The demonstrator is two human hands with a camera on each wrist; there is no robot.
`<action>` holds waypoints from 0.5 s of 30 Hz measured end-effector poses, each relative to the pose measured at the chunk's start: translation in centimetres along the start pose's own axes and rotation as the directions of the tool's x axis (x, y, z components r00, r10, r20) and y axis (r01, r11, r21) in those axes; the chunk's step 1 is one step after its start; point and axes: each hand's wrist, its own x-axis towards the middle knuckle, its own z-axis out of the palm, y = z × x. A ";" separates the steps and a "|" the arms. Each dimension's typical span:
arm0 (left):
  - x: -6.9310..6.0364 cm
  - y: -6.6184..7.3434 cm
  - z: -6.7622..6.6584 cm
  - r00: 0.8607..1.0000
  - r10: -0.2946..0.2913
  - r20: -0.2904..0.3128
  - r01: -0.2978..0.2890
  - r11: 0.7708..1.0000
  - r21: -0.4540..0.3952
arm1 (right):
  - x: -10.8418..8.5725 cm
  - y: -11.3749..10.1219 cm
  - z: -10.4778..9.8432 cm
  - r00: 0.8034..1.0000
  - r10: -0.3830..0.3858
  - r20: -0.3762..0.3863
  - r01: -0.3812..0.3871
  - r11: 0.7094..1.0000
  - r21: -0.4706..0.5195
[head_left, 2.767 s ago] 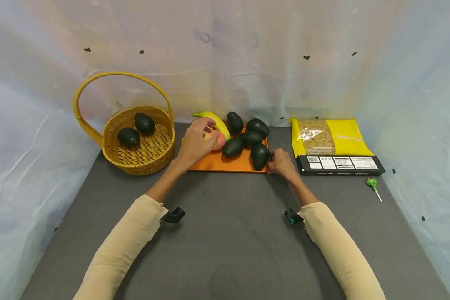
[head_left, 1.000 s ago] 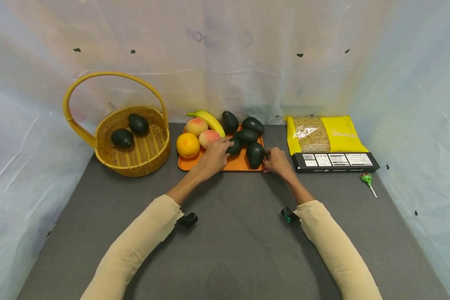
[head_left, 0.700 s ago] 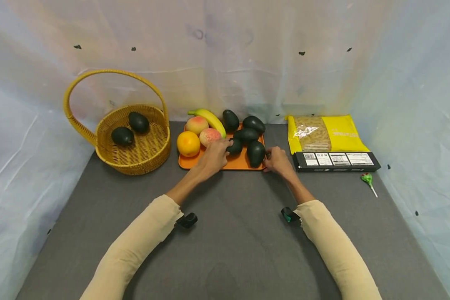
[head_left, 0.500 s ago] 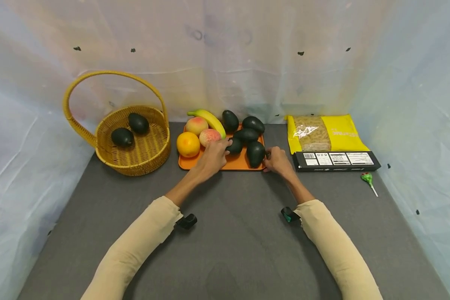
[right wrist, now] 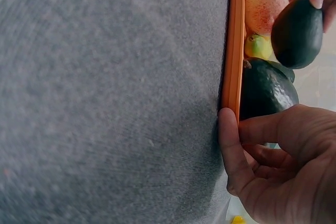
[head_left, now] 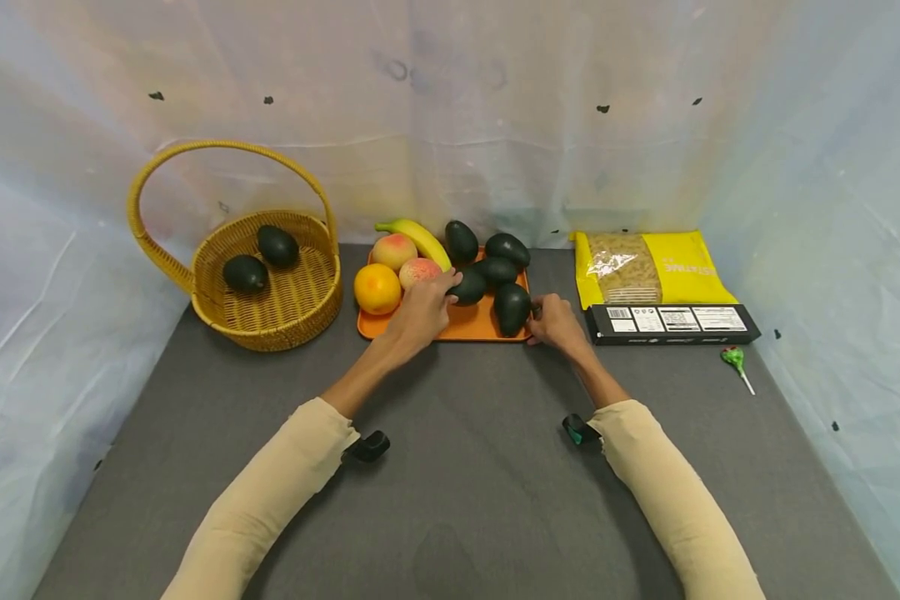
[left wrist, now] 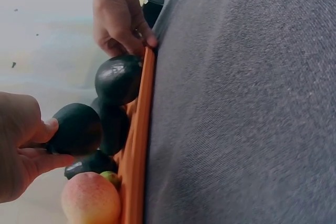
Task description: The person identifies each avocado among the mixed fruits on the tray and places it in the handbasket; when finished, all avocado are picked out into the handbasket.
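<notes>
My left hand (head_left: 422, 310) pinches a dark avocado (left wrist: 79, 129) between thumb and fingertips. In both wrist views this avocado is raised off the orange tray (head_left: 487, 333), near a peach (left wrist: 90, 199). At the tray's front right corner, my right hand (right wrist: 283, 156) grips the rim between thumb and fingers. Beside those fingers lies another avocado (head_left: 512, 309). Further avocados (head_left: 507, 249), a banana (head_left: 420, 237), a second peach (head_left: 393, 250) and an orange (head_left: 377, 289) are also on the tray. Part of the held avocado is hidden by my left fingers in the head view.
Left of the tray stands a wicker basket (head_left: 285, 333) with a tall handle and two avocados (head_left: 277, 246) inside. A yellow pasta bag (head_left: 690, 267), a black box (head_left: 671, 325) and a green lollipop (head_left: 734, 359) lie to the right on the grey table (head_left: 480, 467).
My left hand came from over the peaches to an avocado in the tray's middle, took hold of it, and has just shifted it slightly up and left. My right hand stays on the rim.
</notes>
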 end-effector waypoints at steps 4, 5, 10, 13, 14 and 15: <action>0.0 0.2 -0.8 0.999 0.006 -0.038 -0.007 0.999 -0.031 | 0.0 0.0 0.0 1.000 0.013 -0.006 -0.013 1.000 -0.007; 0.0 0.2 -1.0 0.999 0.007 -0.050 -0.009 0.999 -0.038 | 0.1 0.0 0.0 1.000 0.012 -0.007 -0.012 1.000 -0.006; 0.0 0.6 -2.1 0.993 -0.005 -0.115 -0.003 0.997 -0.073 | 0.1 0.0 0.1 1.000 0.011 -0.011 -0.011 1.000 -0.007; -0.2 0.7 -2.7 0.988 -0.021 -0.153 0.008 0.996 -0.085 | 0.1 0.0 0.1 1.000 0.009 -0.004 -0.009 1.000 -0.012; -0.3 0.7 -2.8 0.986 -0.023 -0.167 0.009 0.996 -0.086 | 0.1 0.0 0.0 1.000 0.010 -0.004 -0.010 1.000 -0.013; -0.3 0.6 -3.0 0.983 -0.025 -0.183 0.009 0.996 -0.088 | 0.1 0.0 0.0 1.000 0.011 -0.006 -0.011 1.000 -0.012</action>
